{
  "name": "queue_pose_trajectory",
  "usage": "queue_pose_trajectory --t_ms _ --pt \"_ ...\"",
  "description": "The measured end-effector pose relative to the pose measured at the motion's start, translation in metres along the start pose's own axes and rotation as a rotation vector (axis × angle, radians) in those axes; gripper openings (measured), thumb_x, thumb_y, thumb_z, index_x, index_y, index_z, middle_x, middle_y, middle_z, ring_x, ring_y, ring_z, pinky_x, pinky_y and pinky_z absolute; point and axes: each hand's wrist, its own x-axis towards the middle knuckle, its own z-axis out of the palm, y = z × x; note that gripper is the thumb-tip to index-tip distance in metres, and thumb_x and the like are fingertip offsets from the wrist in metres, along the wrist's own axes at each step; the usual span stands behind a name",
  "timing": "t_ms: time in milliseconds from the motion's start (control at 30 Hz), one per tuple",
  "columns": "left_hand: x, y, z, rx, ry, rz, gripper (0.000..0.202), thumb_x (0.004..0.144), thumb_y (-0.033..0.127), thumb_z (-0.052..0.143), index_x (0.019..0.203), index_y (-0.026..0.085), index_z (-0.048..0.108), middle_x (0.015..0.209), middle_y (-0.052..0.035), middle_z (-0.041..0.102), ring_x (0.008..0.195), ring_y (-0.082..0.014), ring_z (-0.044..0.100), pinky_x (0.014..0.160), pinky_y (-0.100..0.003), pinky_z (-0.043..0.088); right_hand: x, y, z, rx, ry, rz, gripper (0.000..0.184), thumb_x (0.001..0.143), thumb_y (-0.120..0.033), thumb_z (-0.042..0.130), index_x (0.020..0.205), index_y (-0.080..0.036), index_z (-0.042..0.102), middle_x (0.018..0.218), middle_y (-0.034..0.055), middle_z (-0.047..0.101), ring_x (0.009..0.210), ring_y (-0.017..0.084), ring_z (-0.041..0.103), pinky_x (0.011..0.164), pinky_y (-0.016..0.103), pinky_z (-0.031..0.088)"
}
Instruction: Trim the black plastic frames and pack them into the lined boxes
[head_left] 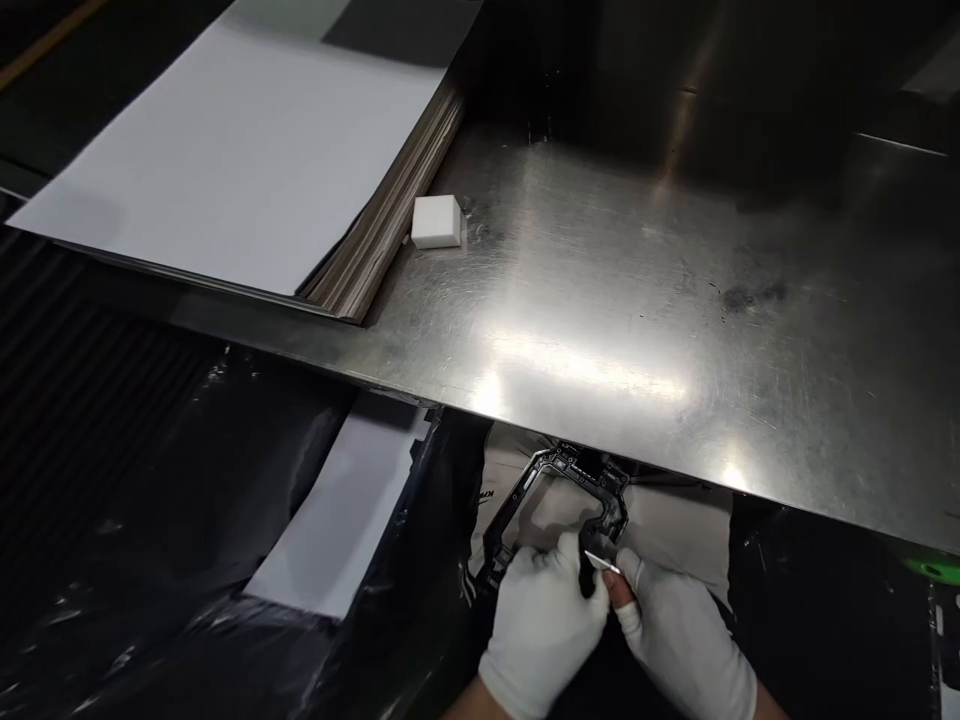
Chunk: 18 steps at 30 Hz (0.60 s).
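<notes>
My left hand [546, 625], in a white glove, is closed on the lower end of an angular black frame [511, 505]. The frame is a bent part with small slots and fittings, tilted just below the table's front edge. My right hand [679, 625], also gloved but with a bare fingertip showing, pinches a small thin metal blade [602, 562]. The blade lies against the frame's lower right end, right beside my left fingers. My fingers hide the exact spot where blade and frame meet.
A scratched metal table [600, 300] spans the view ahead. On it stand a thick stack of sheets with a white top [247, 150] and a small white foam block [436, 222]. Below the edge at left, a white sheet [345, 510] lies on black plastic [187, 530]. Something green [934, 568] shows at right.
</notes>
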Motion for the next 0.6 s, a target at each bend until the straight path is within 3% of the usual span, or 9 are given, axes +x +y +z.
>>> queue_pose_trajectory --t_ms 267,600 --pt "-0.001 0.0 0.004 0.064 -0.005 -0.013 0.014 0.086 0.033 0.066 0.077 0.024 0.066 0.06 -0.0051 0.069 0.062 -0.0282 0.07 0.066 -0.042 0.056 -0.004 -0.003 0.005 0.186 -0.022 0.089 0.054 0.114 -0.052 0.029 0.095 -0.025 0.072 0.078 0.0075 0.078 0.055 0.02 0.069 0.048 0.027 0.043" --pt "-0.001 0.0 0.005 0.091 0.048 0.015 0.022 0.091 0.036 0.064 0.075 0.021 0.066 0.059 -0.0049 0.069 0.057 -0.0268 0.07 0.062 -0.039 0.051 -0.005 -0.005 0.014 0.077 0.053 0.126 0.06 0.115 -0.051 0.023 0.089 -0.021 0.068 0.069 0.0074 0.074 0.051 0.017 0.065 0.047 0.027 0.039"
